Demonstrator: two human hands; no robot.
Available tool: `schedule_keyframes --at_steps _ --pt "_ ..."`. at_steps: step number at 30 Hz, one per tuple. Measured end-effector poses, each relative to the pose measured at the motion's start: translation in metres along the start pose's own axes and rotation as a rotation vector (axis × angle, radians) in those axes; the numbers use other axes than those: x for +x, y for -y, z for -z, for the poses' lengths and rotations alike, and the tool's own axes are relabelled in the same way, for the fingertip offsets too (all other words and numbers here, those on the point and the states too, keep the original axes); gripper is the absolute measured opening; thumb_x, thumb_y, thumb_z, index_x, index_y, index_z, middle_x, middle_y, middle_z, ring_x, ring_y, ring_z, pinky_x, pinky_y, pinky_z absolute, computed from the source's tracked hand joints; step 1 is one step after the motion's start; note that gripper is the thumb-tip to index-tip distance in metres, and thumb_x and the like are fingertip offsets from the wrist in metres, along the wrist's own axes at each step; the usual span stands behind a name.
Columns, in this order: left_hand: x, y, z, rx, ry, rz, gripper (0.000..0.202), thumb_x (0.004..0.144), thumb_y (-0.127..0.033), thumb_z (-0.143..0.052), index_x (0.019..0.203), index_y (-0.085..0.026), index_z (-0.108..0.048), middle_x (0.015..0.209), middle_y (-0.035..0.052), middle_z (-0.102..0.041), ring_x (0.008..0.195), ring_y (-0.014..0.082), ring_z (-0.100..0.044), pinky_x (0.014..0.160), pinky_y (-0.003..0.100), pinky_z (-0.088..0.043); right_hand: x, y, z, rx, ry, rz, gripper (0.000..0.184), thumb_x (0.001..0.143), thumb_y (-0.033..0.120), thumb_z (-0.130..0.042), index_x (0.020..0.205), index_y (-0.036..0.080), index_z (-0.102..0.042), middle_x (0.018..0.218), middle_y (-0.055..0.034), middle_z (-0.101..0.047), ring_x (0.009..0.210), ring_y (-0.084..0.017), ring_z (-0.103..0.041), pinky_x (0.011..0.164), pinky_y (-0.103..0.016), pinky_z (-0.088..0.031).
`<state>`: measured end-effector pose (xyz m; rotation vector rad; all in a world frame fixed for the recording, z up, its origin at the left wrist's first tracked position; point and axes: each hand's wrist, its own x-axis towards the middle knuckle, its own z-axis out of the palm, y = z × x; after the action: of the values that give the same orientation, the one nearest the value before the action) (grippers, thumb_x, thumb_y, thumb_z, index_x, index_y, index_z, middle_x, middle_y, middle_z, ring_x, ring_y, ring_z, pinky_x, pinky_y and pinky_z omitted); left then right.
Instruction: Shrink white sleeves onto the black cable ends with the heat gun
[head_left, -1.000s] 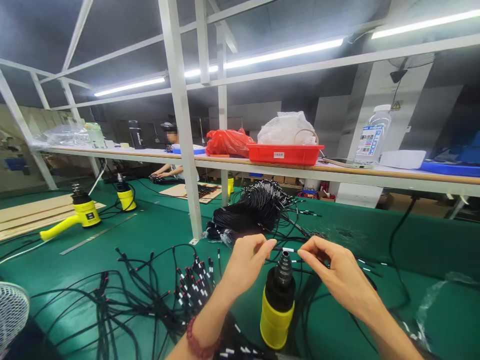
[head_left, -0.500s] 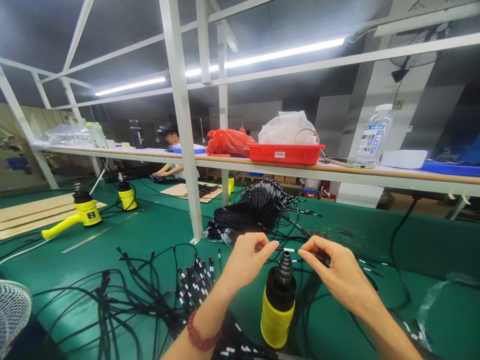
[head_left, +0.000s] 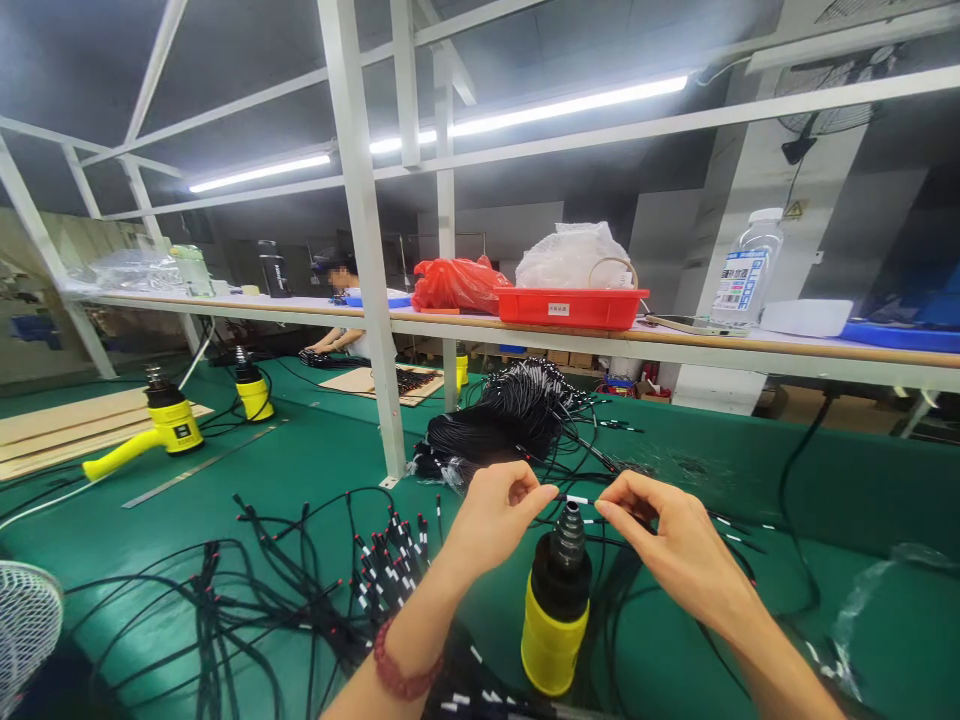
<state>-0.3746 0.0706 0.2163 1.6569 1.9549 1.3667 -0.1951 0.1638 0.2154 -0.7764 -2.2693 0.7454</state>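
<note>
The grips of the left hand [head_left: 495, 520] and right hand [head_left: 679, 540] pinch a white-sleeved black cable [head_left: 576, 499] just above an upright yellow heat gun [head_left: 553, 620], with a big black cable heap [head_left: 495, 425] behind and a looser cable spread [head_left: 300, 610] on the green desk [head_left: 315, 470].

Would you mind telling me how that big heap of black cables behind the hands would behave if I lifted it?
It would probably be floppy: the heap of black cables slumps in loose coils rather than holding a shape. The strands look thin and intertwined, so lifting one may drag others along. Its bulk suggests some weight, though the pictures cannot settle that.
</note>
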Motion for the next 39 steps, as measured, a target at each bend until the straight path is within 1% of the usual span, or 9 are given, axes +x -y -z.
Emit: schedule_keyframes --at_steps 5,12,15,18,20,25,32,36,39 --pt "-0.0007 -0.0003 0.0008 -0.016 0.0 -0.004 0.03 0.084 -0.039 -0.059 0.066 -0.016 -0.058 0.06 -0.0039 -0.051 0.059 0.0105 -0.043 0.055 0.023 -0.031 0.0004 -0.0006 0.0004 0.0 -0.007 -0.005 0.026 0.088 0.043 -0.051 0.074 0.022 -0.06 0.066 0.003 -0.057 0.063 -0.014 -0.048 0.059 -0.025 -0.035" --pt "-0.0037 -0.0009 0.0024 -0.103 -0.013 -0.012 0.02 0.08 -0.034 -0.064 0.075 -0.015 -0.062 0.07 -0.0004 -0.06 0.066 0.0126 -0.049 0.061 0.023 -0.038 -0.0027 -0.0018 0.0047 -0.075 0.068 0.025 0.032 0.093 0.045 -0.045 0.081 0.024 -0.067 0.079 0.0008 -0.065 0.071 -0.016 -0.053 0.063 -0.027 -0.037" --pt "-0.0046 0.0002 0.0026 -0.114 0.017 0.015 0.03 0.087 -0.043 -0.055 0.076 -0.016 -0.061 0.067 -0.0002 -0.061 0.062 0.0125 -0.051 0.057 0.022 -0.037 -0.004 -0.0017 0.005 -0.065 0.047 0.047 0.034 0.093 0.045 -0.045 0.078 0.023 -0.066 0.076 -0.0002 -0.064 0.07 -0.016 -0.052 0.063 -0.027 -0.037" --pt "-0.0049 0.0018 0.0022 -0.043 0.041 0.01 0.05 0.093 -0.05 -0.039 0.062 -0.017 -0.057 0.06 0.0002 -0.06 0.057 0.0121 -0.052 0.055 0.023 -0.034 -0.004 -0.0014 0.0044 -0.056 0.032 0.071 0.033 0.093 0.044 -0.046 0.078 0.023 -0.065 0.074 -0.0005 -0.062 0.068 -0.016 -0.051 0.062 -0.027 -0.038" --pt "-0.005 0.003 0.0016 -0.015 0.043 0.0 0.053 0.094 -0.051 -0.036 0.057 -0.017 -0.054 0.057 0.0 -0.058 0.055 0.012 -0.051 0.055 0.024 -0.034 -0.0037 -0.0013 0.004 -0.057 0.025 0.081 0.031 0.093 0.042 -0.047 0.077 0.023 -0.065 0.073 -0.0004 -0.061 0.067 -0.016 -0.05 0.062 -0.027 -0.038" --pt "-0.0056 0.005 -0.0004 -0.073 0.041 0.004 0.044 0.093 -0.048 -0.042 0.062 -0.018 -0.05 0.055 -0.0016 -0.056 0.057 0.0126 -0.052 0.057 0.023 -0.036 -0.0023 -0.0016 0.0033 -0.062 0.007 0.094 0.028 0.092 0.039 -0.049 0.078 0.023 -0.066 0.072 -0.0002 -0.061 0.066 -0.015 -0.051 0.061 -0.027 -0.038" --pt "-0.0063 0.0033 -0.0008 -0.136 0.024 0.038 0.028 0.09 -0.042 -0.05 0.077 -0.018 -0.055 0.063 -0.0014 -0.06 0.06 0.0127 -0.053 0.058 0.023 -0.037 -0.0016 0.0003 0.0031 -0.06 -0.009 0.092 0.023 0.091 0.034 -0.052 0.076 0.023 -0.065 0.07 0.0013 -0.058 0.065 -0.015 -0.05 0.06 -0.026 -0.037" --pt "-0.0068 0.0027 -0.0001 -0.018 0.033 -0.012 0.046 0.096 -0.045 -0.034 0.068 -0.018 -0.058 0.058 -0.001 -0.058 0.058 0.0129 -0.052 0.06 0.024 -0.036 -0.0016 0.0012 0.0029 -0.058 -0.006 0.11 0.023 0.091 0.034 -0.051 0.075 0.023 -0.064 0.069 0.0016 -0.058 0.065 -0.014 -0.049 0.06 -0.025 -0.038" --pt "-0.0068 0.0036 -0.0003 0.031 0.063 -0.036 0.052 0.097 -0.047 -0.032 0.062 -0.017 -0.057 0.056 -0.0013 -0.055 0.056 0.0124 -0.05 0.058 0.024 -0.034 -0.0021 -0.0002 0.0028 -0.061 0.014 0.108 0.026 0.092 0.038 -0.049 0.077 0.022 -0.064 0.071 -0.0001 -0.06 0.065 -0.015 -0.05 0.06 -0.026 -0.037"
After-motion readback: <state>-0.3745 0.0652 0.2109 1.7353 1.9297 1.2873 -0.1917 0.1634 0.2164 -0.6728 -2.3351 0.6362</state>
